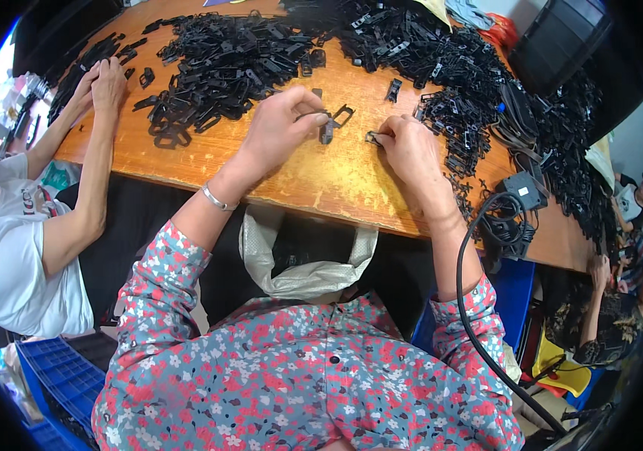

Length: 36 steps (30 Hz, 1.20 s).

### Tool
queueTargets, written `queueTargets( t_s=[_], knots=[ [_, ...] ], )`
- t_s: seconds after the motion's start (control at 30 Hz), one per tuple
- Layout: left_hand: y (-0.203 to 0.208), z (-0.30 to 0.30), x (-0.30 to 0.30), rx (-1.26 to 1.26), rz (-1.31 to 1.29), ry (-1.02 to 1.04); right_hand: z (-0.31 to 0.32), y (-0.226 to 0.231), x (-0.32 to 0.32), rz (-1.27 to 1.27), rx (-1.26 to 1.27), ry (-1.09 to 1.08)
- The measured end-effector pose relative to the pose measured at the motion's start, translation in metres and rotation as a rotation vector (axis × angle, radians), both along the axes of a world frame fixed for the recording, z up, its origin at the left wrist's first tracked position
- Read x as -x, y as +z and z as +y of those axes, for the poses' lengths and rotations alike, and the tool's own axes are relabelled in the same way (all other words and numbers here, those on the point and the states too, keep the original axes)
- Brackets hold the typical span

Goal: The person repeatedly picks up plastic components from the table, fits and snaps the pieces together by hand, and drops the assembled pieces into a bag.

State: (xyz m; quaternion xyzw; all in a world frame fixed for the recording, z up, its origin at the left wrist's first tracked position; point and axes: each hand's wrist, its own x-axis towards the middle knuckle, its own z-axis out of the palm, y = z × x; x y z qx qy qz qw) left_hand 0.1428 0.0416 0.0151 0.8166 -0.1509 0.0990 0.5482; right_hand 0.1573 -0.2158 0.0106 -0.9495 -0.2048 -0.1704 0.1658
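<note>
My left hand (280,126), with a silver bangle at the wrist, is closed in a pinch on a black plastic clip (326,134) above the wooden table. Touching or just behind that clip is a black loop-shaped frame (344,115); whether they are joined I cannot tell. A short way to the right, my right hand (413,150) pinches a small dark part (372,137) between thumb and fingers, its shape mostly hidden. One loose black piece (393,90) lies on the table beyond the hands.
Black plastic parts are heaped at the far left (223,68) and far right (456,98) of the table (306,177). A black box with a cable (520,192) sits at the right edge. A white sack (310,278) hangs open below. Co-workers (103,90) work on both sides.
</note>
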Motion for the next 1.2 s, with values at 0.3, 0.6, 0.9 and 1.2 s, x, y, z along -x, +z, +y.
queueTargets(
  t_s=[0.3,0.6,0.9,1.2],
  knots=[
    [-0.016,-0.013,0.023,0.150,0.263,-0.184,0.003,0.006,0.037,0.150,-0.101,-0.058],
    [-0.020,-0.027,0.036,-0.176,0.129,-0.131,0.002,0.008,0.056,0.183,-0.273,0.003],
    [-0.004,-0.022,0.047,0.641,0.727,-0.401,0.017,0.018,0.067,-0.102,-0.389,0.272],
    [0.002,-0.034,0.055,0.443,0.492,-0.380,0.017,0.034,0.071,-0.221,-0.244,0.364]
  ],
)
